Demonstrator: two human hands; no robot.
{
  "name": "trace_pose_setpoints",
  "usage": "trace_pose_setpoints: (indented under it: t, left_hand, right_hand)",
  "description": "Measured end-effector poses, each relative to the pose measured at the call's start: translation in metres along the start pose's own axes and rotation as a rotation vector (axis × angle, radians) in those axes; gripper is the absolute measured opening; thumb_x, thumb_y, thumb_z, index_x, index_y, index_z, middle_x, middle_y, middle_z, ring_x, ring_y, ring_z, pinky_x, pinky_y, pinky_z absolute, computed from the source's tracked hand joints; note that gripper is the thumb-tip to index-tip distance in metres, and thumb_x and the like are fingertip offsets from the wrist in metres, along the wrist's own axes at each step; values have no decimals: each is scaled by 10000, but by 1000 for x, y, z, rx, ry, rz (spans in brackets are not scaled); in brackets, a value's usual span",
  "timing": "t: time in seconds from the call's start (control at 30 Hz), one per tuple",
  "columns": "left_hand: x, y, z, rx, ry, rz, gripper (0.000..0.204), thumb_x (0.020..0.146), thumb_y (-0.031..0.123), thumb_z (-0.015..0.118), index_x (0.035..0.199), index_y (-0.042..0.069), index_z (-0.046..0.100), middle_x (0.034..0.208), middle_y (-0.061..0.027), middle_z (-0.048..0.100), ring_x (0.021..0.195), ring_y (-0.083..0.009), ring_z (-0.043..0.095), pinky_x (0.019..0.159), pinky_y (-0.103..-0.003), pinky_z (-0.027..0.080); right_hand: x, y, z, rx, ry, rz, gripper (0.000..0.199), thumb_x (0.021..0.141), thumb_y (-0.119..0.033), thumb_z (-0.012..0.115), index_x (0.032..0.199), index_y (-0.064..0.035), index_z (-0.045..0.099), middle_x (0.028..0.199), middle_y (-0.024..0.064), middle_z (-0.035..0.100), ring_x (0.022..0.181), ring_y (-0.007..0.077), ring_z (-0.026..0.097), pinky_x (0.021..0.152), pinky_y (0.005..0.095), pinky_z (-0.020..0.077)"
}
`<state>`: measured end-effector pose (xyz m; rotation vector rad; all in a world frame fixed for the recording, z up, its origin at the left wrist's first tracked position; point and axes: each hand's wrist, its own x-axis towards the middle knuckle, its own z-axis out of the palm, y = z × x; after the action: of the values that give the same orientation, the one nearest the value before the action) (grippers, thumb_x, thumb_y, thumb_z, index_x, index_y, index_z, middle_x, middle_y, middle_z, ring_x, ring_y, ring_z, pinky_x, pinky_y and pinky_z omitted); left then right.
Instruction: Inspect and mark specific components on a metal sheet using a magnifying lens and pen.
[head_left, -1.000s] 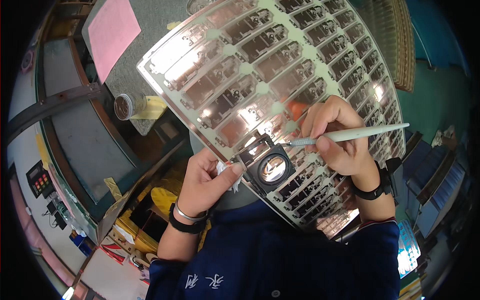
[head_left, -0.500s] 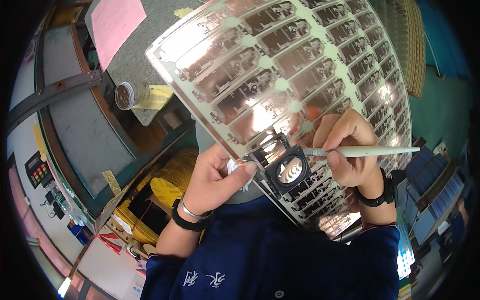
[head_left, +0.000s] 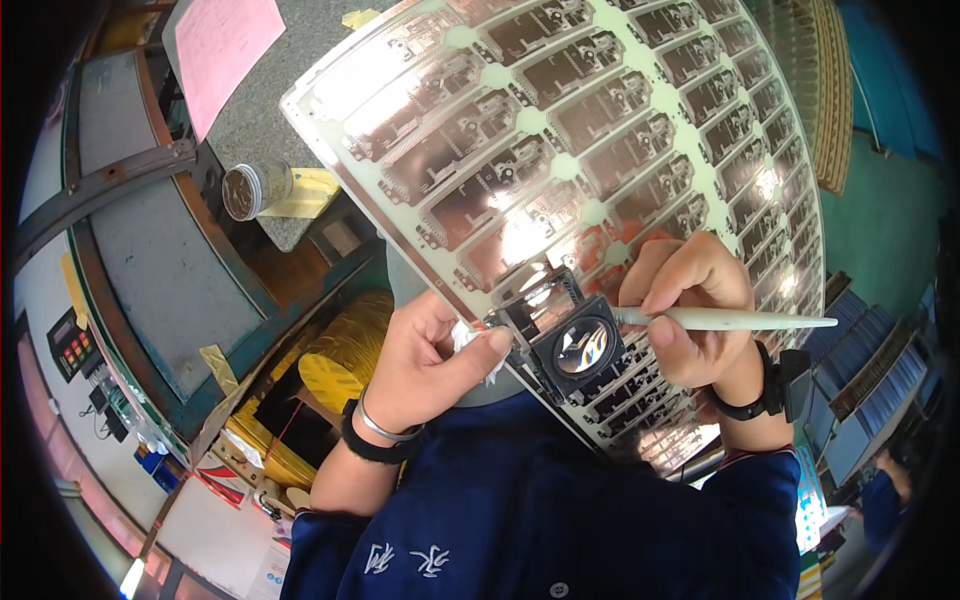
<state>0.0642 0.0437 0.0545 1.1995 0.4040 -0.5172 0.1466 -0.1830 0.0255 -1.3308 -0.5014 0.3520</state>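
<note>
A large copper-coloured circuit board panel (head_left: 640,110) with rows of repeated patterns is tilted in front of me. On its near left part stands a black folding magnifier (head_left: 577,350), its round lens catching light. My left hand (head_left: 430,360) is closed at the panel's edge, thumb against the magnifier's side, its other fingers partly hidden under the panel. A crumpled white tissue (head_left: 463,337) sticks out from this grip. My right hand (head_left: 690,305) pinches a slim brush (head_left: 745,319) with a pale tapered handle, beside the lens. The brush's tip is hidden behind the magnifier.
On the grey table (head_left: 240,120) at upper left lie a pink sheet (head_left: 222,60) and an open tub (head_left: 255,190) by yellow paper. Metal frames (head_left: 170,265) stand left, with a yellow-wrapped roll (head_left: 345,350) below. Racked panels (head_left: 860,350) stand right; another person's arm (head_left: 890,490) shows beyond.
The panel and magnifier have shifted slightly, and the glare in the lens differs. My right hand has moved slightly left with the brush. Another person's arm has come into view at lower right.
</note>
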Motion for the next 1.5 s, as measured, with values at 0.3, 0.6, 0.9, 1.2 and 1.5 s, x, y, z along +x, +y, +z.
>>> trace_pose_setpoints:
  t: [0.3,0.6,0.9,1.2,1.5]
  left_hand:
    - [0,-1,-1,14,-9,12,311,847,43,620,1145,-17,554,1084,-36,609,1008,-86,514,904,-263,387]
    - [1,-1,-2,1,-20,39,255,847,40,622,1092,-9,575,1049,-29,615,980,-81,517,889,-259,392]
    - [0,-1,-1,4,7,18,230,840,43,632,1061,-4,590,1023,-26,623,958,-79,524,876,-254,393]
    - [1,-1,2,15,43,53,226,843,59,639,1057,3,595,1024,-29,625,954,-81,527,871,-254,396]
    - [0,-2,0,8,40,22,214,839,60,645,1041,8,600,1017,-26,623,948,-80,528,859,-250,400]
  right_hand:
    - [-4,0,4,-104,53,-22,113,730,-19,597,800,-38,510,694,54,585,610,171,571,654,284,490]
    - [-3,3,5,-98,51,-39,107,727,-19,592,783,-51,505,679,41,585,593,167,574,673,278,501]
    - [-2,1,7,-94,62,-15,113,704,-8,589,767,-64,514,666,19,578,590,169,582,854,377,486]
    - [-1,2,6,-122,46,-34,118,698,-6,592,758,-69,512,651,8,574,577,167,588,895,413,472]
    - [0,2,6,-149,42,-44,104,709,-23,600,755,-66,517,656,14,580,588,178,603,810,362,499]
